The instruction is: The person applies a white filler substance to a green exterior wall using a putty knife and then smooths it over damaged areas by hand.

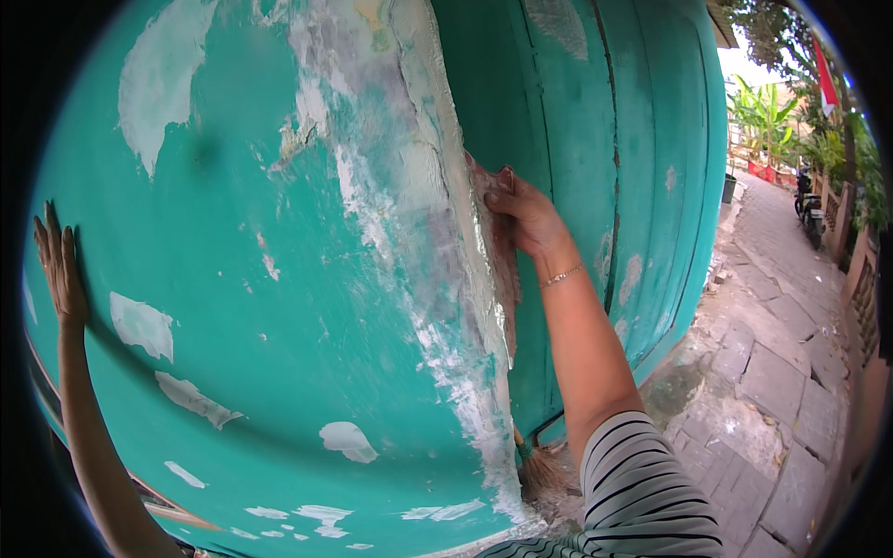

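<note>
My left hand lies against the green wall at the far left, its fingers stretched out, holding nothing. At the wall's outer corner, my right hand is closed round the upper part of a worn, reddish-brown, board-like strip. The strip runs down along the corner's far side, against the rough edge. Pale grey and white filler covers the corner in a long, uneven band. What my fingers press on behind the strip is partly hidden.
Several pale filler patches dot the wall. Green panels continue beyond the corner. Below stands a straw broom by the wall's foot. A paved path runs along the right, with a parked motorcycle farther off.
</note>
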Action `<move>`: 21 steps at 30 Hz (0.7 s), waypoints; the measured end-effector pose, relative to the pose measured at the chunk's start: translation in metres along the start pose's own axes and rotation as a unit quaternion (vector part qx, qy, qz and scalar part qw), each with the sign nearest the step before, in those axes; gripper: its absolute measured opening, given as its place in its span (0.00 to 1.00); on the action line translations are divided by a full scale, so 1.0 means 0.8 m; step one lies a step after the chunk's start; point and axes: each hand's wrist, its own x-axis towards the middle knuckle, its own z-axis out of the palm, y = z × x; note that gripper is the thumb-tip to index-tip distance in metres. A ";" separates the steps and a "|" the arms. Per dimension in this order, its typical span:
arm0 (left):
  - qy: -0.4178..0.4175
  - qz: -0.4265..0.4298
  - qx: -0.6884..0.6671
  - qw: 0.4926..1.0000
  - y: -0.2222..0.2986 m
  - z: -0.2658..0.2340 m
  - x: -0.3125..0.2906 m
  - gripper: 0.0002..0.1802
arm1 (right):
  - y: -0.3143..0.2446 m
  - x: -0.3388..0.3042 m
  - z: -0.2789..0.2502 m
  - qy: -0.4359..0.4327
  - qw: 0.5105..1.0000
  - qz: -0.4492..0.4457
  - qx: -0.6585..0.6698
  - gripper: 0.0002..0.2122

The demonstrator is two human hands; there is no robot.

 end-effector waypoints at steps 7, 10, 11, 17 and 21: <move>0.005 -0.001 0.010 1.000 -0.006 0.000 -0.002 0.32 | 0.020 -0.047 -0.052 0.102 0.992 0.034 -0.064 0.18; 0.015 0.003 0.029 0.999 -0.008 0.002 -0.006 0.33 | -0.009 -0.085 -0.083 0.161 0.984 -0.011 -0.080 0.17; 0.021 0.010 0.029 0.999 -0.005 0.002 -0.004 0.34 | -0.041 -0.099 -0.068 0.187 0.975 -0.054 -0.108 0.16; 0.078 -0.026 0.043 0.996 0.022 -0.002 0.004 0.35 | -0.175 -0.117 0.077 0.216 0.843 -0.305 -0.388 0.08; 0.084 -0.027 0.054 0.995 0.022 -0.001 -0.005 0.35 | -0.186 -0.074 0.184 0.087 0.614 -0.538 -0.571 0.15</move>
